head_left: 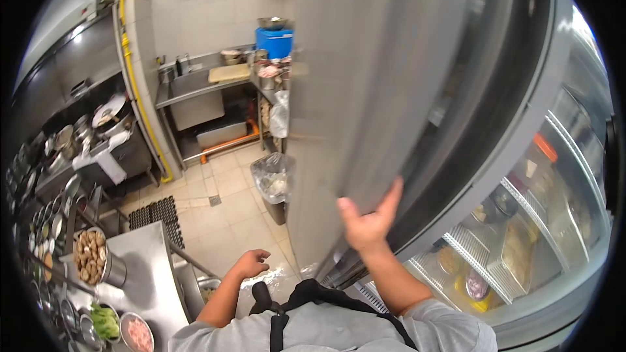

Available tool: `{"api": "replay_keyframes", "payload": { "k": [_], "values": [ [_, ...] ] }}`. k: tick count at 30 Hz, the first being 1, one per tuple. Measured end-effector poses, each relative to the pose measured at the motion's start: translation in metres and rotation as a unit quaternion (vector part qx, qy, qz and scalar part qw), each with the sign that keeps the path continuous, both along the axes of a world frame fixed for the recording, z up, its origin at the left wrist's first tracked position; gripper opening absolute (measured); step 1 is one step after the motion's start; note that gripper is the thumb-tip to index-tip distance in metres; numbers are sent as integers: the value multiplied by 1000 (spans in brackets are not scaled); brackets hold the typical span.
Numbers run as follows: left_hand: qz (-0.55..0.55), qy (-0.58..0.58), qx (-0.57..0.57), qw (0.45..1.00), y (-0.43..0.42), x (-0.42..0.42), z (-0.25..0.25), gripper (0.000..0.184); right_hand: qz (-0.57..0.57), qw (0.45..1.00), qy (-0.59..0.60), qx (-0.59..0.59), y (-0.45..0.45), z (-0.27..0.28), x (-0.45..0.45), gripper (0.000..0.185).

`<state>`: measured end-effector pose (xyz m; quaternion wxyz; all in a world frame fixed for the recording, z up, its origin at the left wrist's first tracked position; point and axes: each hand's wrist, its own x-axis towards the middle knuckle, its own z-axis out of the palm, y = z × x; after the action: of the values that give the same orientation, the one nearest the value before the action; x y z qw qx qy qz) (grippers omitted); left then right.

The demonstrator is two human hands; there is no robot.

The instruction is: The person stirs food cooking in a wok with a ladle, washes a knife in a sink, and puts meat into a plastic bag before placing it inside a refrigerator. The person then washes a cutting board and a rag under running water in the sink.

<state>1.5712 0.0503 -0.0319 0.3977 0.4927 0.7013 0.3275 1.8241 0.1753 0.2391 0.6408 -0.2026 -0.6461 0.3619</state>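
Note:
My right hand [370,221] is raised with its thumb and fingers apart, against or just in front of a tall grey metal door [365,91]; whether it touches the door is hard to tell. Nothing is held in it. Lower and to the left, my left hand [253,264] hangs over the floor with its fingers loosely curved and apart, holding nothing. Right of the door, a fridge [482,202] shows white wire shelves with containers and food behind glass.
A steel table [147,267] at the lower left bears a pot of mushrooms [90,255], a bowl of greens [104,321] and a bowl of pink food [138,334]. Beyond are a lined bin [277,205], a black mat [158,220], a sink counter [195,85] and a blue box [274,42].

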Motion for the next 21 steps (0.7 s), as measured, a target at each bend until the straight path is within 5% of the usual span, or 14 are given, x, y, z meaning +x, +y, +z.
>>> {"api": "replay_keyframes", "payload": {
  "k": [4,6,8,9,11,15,17,21],
  "values": [
    [22,-55,-21,998,-9,-21,-22,50,-225,929,-56,288,29,20,33,91],
    [29,-11,-42,999,-13,-40,-21,45,-362,878,-104,296,29,23,40,86],
    [66,-31,-42,996,-14,-72,-36,45,-354,885,-15,301,17,23,12,79],
    [65,-33,-69,995,-14,-89,-41,45,-435,838,-227,237,-10,13,-1,69],
    [61,-10,-79,995,-10,-127,-49,45,-36,877,-121,464,23,-2,-77,59],
    [122,-6,-21,992,26,-212,-27,44,134,913,-373,98,104,-113,-200,44],
    [151,-23,-18,988,37,-259,-21,44,235,806,-502,-208,148,-168,-203,46],
    [158,-24,-6,987,68,-354,2,42,267,642,-596,-402,198,-294,-126,51]
  ]
}}
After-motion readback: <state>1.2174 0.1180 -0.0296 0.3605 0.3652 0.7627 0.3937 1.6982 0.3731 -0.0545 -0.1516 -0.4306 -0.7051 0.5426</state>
